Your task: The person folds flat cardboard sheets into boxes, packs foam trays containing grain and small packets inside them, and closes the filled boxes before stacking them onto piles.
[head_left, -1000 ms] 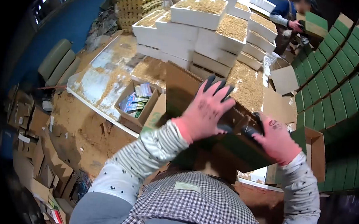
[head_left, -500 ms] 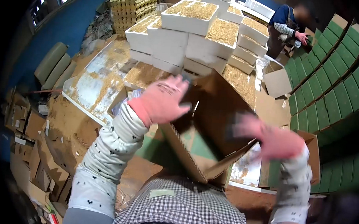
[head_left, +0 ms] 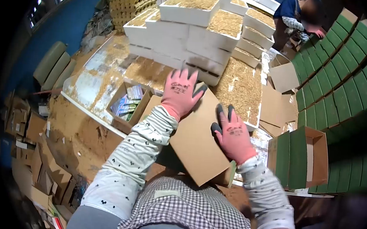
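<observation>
A brown cardboard box [head_left: 200,145] stands in front of my apron, its plain brown face up. My left hand [head_left: 180,93], in a pink glove with dark fingertips, lies on the far part of that face with fingers spread. On the right edge rests my right hand [head_left: 233,137], gloved alike, fingers stretched toward the face. Left of the box, a small open carton [head_left: 115,101] holds colourful packets [head_left: 129,102]. To the right, an open-ended green carton [head_left: 298,158] lies near my right sleeve.
White foam boxes [head_left: 176,37] filled with tan shavings are stacked ahead. Green cartons [head_left: 334,86] form a wall on the right, where a co-worker [head_left: 290,15] bends. Egg trays [head_left: 131,8] stand at the back left. Scrap cardboard [head_left: 45,173] lies at the lower left.
The box showed its open inside earlier; now a flat brown face is up. Both hands have come inward onto it, the right one moving left.
</observation>
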The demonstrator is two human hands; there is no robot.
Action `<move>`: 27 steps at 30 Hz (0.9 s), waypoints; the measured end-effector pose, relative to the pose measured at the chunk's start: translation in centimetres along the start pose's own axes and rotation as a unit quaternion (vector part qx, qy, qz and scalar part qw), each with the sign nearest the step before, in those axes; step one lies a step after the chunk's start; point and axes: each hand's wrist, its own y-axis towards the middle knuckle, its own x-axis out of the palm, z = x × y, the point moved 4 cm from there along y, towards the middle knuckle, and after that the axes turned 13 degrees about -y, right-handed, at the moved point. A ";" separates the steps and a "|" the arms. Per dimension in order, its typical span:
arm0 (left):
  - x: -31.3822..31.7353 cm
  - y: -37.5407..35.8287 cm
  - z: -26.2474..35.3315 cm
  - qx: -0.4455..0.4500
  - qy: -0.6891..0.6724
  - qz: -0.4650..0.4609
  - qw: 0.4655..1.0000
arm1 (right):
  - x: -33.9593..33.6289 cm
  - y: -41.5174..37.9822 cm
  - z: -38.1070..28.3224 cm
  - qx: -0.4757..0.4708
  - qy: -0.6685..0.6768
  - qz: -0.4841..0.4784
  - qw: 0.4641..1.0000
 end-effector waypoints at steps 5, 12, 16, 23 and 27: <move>-9.2 -3.5 -1.0 0.033 -0.278 0.006 0.960 | -1.9 -2.9 8.6 0.260 0.523 -0.354 0.730; -5.1 -14.5 -11.6 -0.219 -0.539 0.029 0.813 | -5.9 -1.1 -0.8 -0.156 0.223 -0.123 0.954; -6.3 -12.9 -8.2 -0.263 -0.448 -0.113 0.847 | -4.7 -3.0 -3.5 -0.146 0.439 -0.110 0.879; -6.8 -10.8 -6.4 -0.273 -0.401 -0.149 0.862 | 24.1 -11.3 17.0 0.494 0.376 -0.195 0.760; -6.8 -11.3 -7.1 -0.292 -0.415 -0.148 0.849 | 21.5 -8.3 14.1 0.610 0.651 -0.032 0.451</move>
